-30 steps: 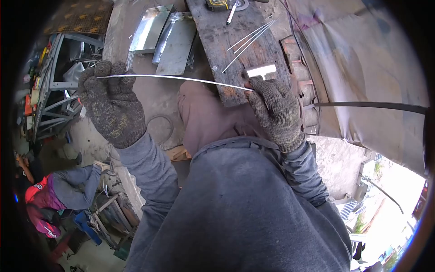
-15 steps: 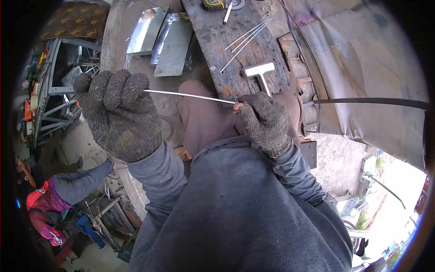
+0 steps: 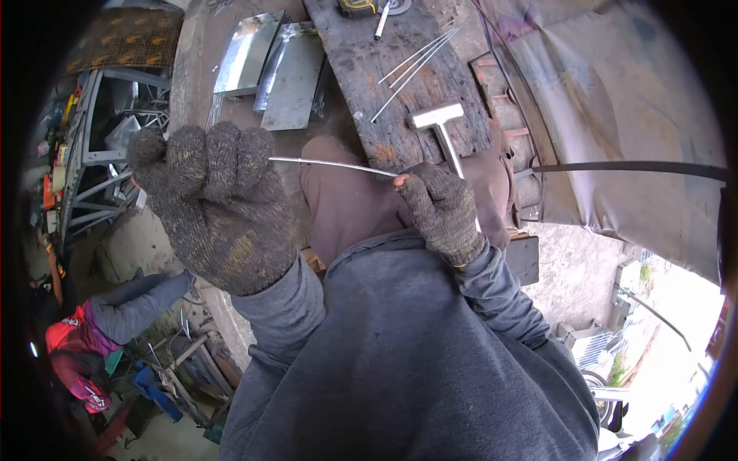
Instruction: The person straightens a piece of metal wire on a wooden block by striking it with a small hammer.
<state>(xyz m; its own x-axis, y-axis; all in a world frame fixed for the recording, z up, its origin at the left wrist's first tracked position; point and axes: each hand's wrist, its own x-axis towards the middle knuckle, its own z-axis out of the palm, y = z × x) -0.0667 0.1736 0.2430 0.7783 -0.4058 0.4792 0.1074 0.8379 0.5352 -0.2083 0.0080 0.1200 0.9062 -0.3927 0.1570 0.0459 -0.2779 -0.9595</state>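
Observation:
A thin, slightly bowed metal rod [image 3: 334,164] spans the gap between my two gloved hands. My left hand [image 3: 219,203], in a dark knit glove, is closed in a fist around its left part. My right hand [image 3: 444,211] is closed on the other end, with a bare thumb tip showing through the glove. Just beyond the right hand a shiny metal hammer [image 3: 438,117] rests at the near end of a dark wooden board [image 3: 361,84], its handle passing behind that hand. Several similar thin rods [image 3: 419,65] lie on the board.
Two bent sheet-metal pieces [image 3: 292,77] lie left of the board. A tape measure [image 3: 357,8] and a marker [image 3: 382,21] sit at its far end. Metal frames [image 3: 108,157] stand at left, near another person in red [image 3: 69,334]. A tarp [image 3: 615,100] hangs at right.
My left hand has shifted right and slightly down, nearer my right hand, so less rod shows between them. My right hand has moved slightly left and down, uncovering more of the hammer handle.

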